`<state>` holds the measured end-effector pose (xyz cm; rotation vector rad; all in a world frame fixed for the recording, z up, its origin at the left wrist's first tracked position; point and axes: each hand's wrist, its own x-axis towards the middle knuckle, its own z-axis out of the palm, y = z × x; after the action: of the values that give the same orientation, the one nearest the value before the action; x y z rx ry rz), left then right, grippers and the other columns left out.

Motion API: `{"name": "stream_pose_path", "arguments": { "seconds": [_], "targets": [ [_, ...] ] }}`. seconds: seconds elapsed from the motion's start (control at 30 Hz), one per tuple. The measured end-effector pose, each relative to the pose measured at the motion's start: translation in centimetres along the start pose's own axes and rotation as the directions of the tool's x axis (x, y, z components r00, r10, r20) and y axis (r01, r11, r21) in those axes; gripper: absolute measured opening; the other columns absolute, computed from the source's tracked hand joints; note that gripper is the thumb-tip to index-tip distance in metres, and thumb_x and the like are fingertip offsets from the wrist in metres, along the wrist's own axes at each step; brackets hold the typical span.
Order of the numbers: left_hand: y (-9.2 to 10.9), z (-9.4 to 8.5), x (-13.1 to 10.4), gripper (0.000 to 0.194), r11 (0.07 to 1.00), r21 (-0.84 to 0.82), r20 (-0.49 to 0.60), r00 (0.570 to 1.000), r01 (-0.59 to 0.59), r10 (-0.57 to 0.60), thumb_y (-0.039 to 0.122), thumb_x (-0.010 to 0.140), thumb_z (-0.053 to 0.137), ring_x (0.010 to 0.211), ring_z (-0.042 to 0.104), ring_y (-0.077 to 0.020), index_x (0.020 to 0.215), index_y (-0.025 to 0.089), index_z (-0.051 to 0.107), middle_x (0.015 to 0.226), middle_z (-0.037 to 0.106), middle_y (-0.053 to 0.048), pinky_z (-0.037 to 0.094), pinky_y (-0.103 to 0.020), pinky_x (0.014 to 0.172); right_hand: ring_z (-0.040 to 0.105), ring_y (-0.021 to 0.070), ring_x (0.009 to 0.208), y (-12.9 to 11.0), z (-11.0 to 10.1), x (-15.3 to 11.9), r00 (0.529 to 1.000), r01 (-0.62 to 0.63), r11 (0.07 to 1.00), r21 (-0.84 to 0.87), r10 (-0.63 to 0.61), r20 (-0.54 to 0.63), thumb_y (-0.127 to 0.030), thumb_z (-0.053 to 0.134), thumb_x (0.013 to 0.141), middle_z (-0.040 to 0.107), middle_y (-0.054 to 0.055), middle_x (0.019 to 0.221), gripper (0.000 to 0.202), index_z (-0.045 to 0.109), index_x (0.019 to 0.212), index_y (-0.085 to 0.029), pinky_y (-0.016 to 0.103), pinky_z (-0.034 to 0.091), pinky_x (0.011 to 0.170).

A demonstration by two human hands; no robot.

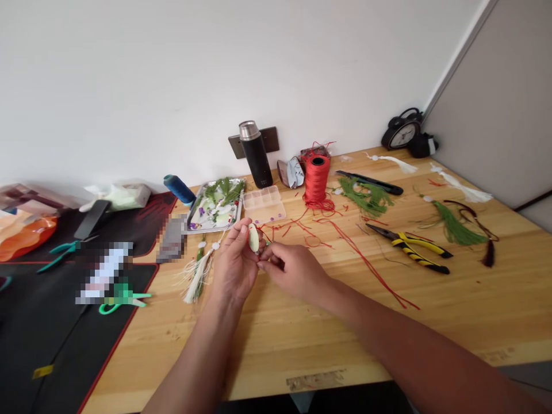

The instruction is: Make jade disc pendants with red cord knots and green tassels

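Note:
Above the middle of the wooden table [267,345], my left hand [237,259] is closed on a pale green oval pendant [253,238], its palm turned up. Right beside it is my right hand [282,264], thumb and fingertips pinched together at the pendant's lower end. What sits in that pinch is too small to make out. Thin red cord shows near the pendant's top and behind the fingers. A metal tray [215,204] with green tassels and pale pieces lies beyond my left hand, and a clear compartment box [264,204] lies just behind both hands.
A red cord spool [317,181] and a black flask [255,154] stand at the back. To the right lie yellow-black pliers [414,247], a black cutter [371,182] and green tassels [459,224]. White tassels [198,276] and green scissors [125,297] lie left.

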<state>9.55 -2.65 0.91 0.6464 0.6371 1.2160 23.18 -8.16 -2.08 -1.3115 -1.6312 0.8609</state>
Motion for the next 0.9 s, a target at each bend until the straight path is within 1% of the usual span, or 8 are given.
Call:
{"name": "stream_pose_path", "arguments": {
  "seconds": [0.2, 0.33, 0.43, 0.53, 0.6, 0.67, 0.77, 0.9],
  "targets": [
    [-0.2, -0.6, 0.5, 0.03, 0.999, 0.041, -0.023, 1.0, -0.02, 0.021, 0.024, 0.077, 0.094, 0.065, 0.06, -0.0118, 0.099, 0.018, 0.075, 0.079, 0.068, 0.0, 0.049, -0.022, 0.057, 0.058, 0.0135, 0.061, 0.1, 0.2, -0.1, 1.0, 0.028, 0.999, -0.022, -0.029, -0.011, -0.022, 0.07, 0.096, 0.07, -0.003, 0.072, 0.006, 0.07, 0.09, -0.021, 0.028, 0.035, 0.062],
    [-0.2, -1.3, 0.7, 0.032, 0.974, 0.203, -0.076, 0.99, -0.099, 0.116, 0.032, 0.076, 0.095, 0.067, 0.059, -0.0106, 0.099, 0.018, 0.079, 0.081, 0.068, 0.0, 0.048, -0.022, 0.061, 0.057, 0.0128, 0.06, -0.1, -0.2, -0.1, 0.999, 0.051, 0.998, -0.034, -0.051, 0.009, -0.021, 0.069, 0.097, 0.068, -0.004, 0.07, 0.007, 0.069, 0.091, -0.022, 0.027, 0.035, 0.063],
    [-0.1, -1.8, 0.7, 0.029, 0.905, 0.393, -0.065, 0.977, -0.162, 0.203, 0.039, 0.082, 0.091, 0.066, 0.055, -0.0097, 0.102, 0.021, 0.081, 0.081, 0.067, 0.001, 0.044, -0.021, 0.06, 0.056, 0.0125, 0.06, -0.3, -0.5, -0.1, 0.998, 0.055, 0.997, -0.046, -0.055, 0.019, -0.021, 0.069, 0.097, 0.067, -0.004, 0.069, 0.008, 0.069, 0.09, -0.022, 0.027, 0.034, 0.062],
    [0.1, -2.3, 0.6, 0.028, 0.807, 0.56, -0.022, 0.97, -0.189, 0.243, 0.045, 0.089, 0.084, 0.065, 0.052, -0.0113, 0.106, 0.023, 0.081, 0.079, 0.066, 0.001, 0.041, -0.023, 0.06, 0.056, 0.0125, 0.06, -0.5, -0.8, -0.2, 0.997, 0.08, 0.996, -0.036, -0.08, 0.017, -0.022, 0.068, 0.097, 0.068, -0.004, 0.07, 0.006, 0.069, 0.091, -0.022, 0.027, 0.034, 0.062],
    [0.3, -2.5, 0.7, 0.028, 0.75, 0.629, -0.007, 0.964, -0.203, 0.267, 0.046, 0.091, 0.082, 0.067, 0.053, -0.0126, 0.107, 0.023, 0.081, 0.081, 0.067, 0.0, 0.042, -0.024, 0.062, 0.055, 0.0124, 0.059, -0.5, -0.9, -0.1, 0.996, 0.091, 0.996, -0.017, -0.091, 0.0, -0.023, 0.068, 0.098, 0.067, -0.004, 0.07, 0.006, 0.069, 0.092, -0.022, 0.027, 0.035, 0.062],
    [0.5, -2.8, 0.9, 0.028, 0.718, 0.662, 0.001, 0.959, -0.212, 0.283, 0.046, 0.092, 0.081, 0.07, 0.054, -0.013, 0.107, 0.024, 0.081, 0.084, 0.069, 0.0, 0.043, -0.024, 0.064, 0.054, 0.0125, 0.059, -0.6, -1.1, -0.1, 0.996, 0.084, 0.996, 0.0, -0.084, -0.029, -0.026, 0.068, 0.098, 0.067, -0.004, 0.069, 0.008, 0.068, 0.091, -0.022, 0.027, 0.036, 0.062],
    [0.6, -2.8, 1.0, 0.027, 0.742, 0.634, 0.004, 0.96, -0.218, 0.278, 0.045, 0.09, 0.083, 0.071, 0.054, -0.0121, 0.106, 0.023, 0.082, 0.085, 0.068, 0.0, 0.042, -0.023, 0.065, 0.056, 0.0133, 0.062, -0.9, -1.5, 0.1, 0.997, 0.044, 0.999, 0.029, -0.041, -0.071, -0.027, 0.067, 0.098, 0.069, -0.003, 0.073, 0.01, 0.067, 0.09, -0.022, 0.028, 0.037, 0.063],
    [0.7, -2.3, 1.0, 0.03, 0.843, 0.506, -0.009, 0.976, -0.183, 0.217, 0.043, 0.083, 0.09, 0.061, 0.05, -0.0089, 0.102, 0.021, 0.083, 0.073, 0.063, 0.002, 0.038, -0.02, 0.056, 0.058, 0.0142, 0.066, -1.0, -1.9, 0.3, 0.995, -0.019, 0.998, 0.053, 0.024, -0.095, -0.026, 0.065, 0.099, 0.071, -0.001, 0.079, 0.011, 0.066, 0.089, -0.022, 0.028, 0.039, 0.064]
  ]
}}
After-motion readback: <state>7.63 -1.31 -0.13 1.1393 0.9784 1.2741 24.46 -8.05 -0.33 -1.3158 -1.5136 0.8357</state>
